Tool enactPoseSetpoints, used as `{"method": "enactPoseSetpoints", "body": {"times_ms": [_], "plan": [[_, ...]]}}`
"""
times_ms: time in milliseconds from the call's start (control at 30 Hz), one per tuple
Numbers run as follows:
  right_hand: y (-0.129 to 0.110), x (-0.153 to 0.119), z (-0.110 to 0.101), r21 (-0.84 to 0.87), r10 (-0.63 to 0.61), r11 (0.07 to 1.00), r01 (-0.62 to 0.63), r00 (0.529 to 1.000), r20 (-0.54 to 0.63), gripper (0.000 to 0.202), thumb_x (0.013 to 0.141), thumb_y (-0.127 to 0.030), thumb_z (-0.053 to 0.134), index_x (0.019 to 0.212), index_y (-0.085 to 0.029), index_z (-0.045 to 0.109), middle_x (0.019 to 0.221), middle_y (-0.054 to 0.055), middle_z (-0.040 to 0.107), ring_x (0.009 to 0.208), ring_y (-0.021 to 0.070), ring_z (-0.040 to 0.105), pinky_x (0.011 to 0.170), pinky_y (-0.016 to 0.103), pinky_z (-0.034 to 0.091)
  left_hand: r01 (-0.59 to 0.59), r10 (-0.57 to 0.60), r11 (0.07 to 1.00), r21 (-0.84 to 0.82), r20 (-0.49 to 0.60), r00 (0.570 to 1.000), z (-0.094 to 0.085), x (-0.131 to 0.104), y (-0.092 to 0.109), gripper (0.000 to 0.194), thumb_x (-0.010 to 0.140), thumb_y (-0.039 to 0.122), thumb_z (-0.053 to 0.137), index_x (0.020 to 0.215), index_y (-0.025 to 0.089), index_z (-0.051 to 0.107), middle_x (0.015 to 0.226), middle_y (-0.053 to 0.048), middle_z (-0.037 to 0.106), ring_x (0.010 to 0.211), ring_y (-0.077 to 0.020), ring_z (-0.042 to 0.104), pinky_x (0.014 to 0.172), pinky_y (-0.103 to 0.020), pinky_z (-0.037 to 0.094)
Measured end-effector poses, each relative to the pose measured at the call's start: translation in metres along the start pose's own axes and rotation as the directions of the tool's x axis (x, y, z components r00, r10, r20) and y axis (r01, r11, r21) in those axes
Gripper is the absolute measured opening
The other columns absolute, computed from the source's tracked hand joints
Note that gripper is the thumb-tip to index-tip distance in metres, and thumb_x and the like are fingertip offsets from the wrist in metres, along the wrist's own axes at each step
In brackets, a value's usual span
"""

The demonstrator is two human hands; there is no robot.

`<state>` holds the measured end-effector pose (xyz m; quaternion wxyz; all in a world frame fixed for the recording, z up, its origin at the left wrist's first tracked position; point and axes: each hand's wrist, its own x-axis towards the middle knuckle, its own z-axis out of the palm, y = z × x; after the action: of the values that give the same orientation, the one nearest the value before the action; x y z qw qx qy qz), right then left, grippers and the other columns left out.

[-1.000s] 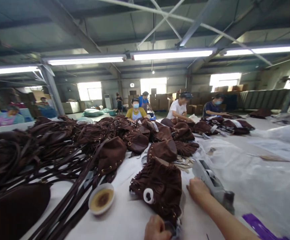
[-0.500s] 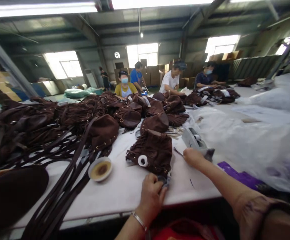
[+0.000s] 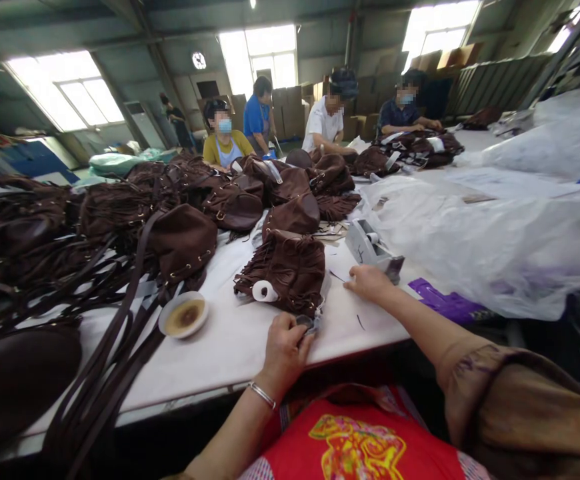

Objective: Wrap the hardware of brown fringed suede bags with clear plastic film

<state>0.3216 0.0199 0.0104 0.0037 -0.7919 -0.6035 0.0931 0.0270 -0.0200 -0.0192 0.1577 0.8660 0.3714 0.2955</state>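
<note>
A small dark brown fringed bag (image 3: 295, 267) lies on the white table in front of me, with a white spool (image 3: 265, 291) resting on its left part. At the bag's near corner, my left hand (image 3: 287, 350) has its fingers curled round a rounded grey object (image 3: 306, 323), whose kind I cannot make out. My right hand (image 3: 370, 283) is closed in a pinch at the end of a thin dark strip (image 3: 339, 275), just in front of a grey tape dispenser (image 3: 367, 247). Another short dark strip (image 3: 361, 323) lies nearer the table edge.
A white bowl (image 3: 184, 315) of brownish liquid stands to the left, beside long dark straps (image 3: 120, 347). Brown bags (image 3: 183, 243) are heaped along the left and back. Clear plastic sheeting (image 3: 495, 240) and a purple packet (image 3: 445, 303) lie right. Several co-workers are across the table.
The view has tilted down and shifted right, showing more of my red apron. Both hands keep about the same places by the bag and the dispenser.
</note>
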Motion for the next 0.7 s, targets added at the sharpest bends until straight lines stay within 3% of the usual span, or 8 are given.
{"method": "enactPoseSetpoints", "body": {"times_ms": [167,433,700], "plan": [[0.004,0.002,-0.003,0.005,-0.062,0.998,0.062,0.998,-0.005,0.029,0.089,-0.028,0.054,0.096,-0.010,0.076,0.104,0.019,0.072,0.098,0.0272,0.066,0.084,0.031,0.044,-0.001,0.000,1.000,-0.013,-0.006,1.000,-0.001,0.001,0.001,0.011,0.088,0.025,0.062,0.088,0.018,0.071,0.087,-0.007,0.050,0.085,-0.0203,0.049,0.074,-0.034,0.044],[0.007,0.006,-0.005,0.029,-0.074,0.997,0.074,0.997,0.009,0.029,0.091,-0.028,0.054,0.094,-0.013,0.078,0.098,0.015,0.075,0.093,0.0251,0.067,0.080,0.028,0.046,0.002,-0.002,1.000,-0.009,0.007,1.000,0.001,0.002,-0.002,0.013,0.088,0.026,0.062,0.087,0.018,0.071,0.088,-0.007,0.050,0.085,-0.0204,0.049,0.076,-0.035,0.044],[0.000,0.010,0.007,-0.028,0.003,1.000,-0.007,0.992,-0.125,0.028,0.091,-0.022,0.050,0.095,-0.011,0.075,0.100,0.022,0.071,0.089,0.0314,0.067,0.076,0.038,0.050,0.001,-0.001,1.000,-0.004,-0.001,1.000,0.001,0.001,-0.001,0.013,0.088,0.026,0.062,0.089,0.018,0.071,0.089,-0.007,0.051,0.086,-0.0206,0.049,0.076,-0.035,0.044]]}}
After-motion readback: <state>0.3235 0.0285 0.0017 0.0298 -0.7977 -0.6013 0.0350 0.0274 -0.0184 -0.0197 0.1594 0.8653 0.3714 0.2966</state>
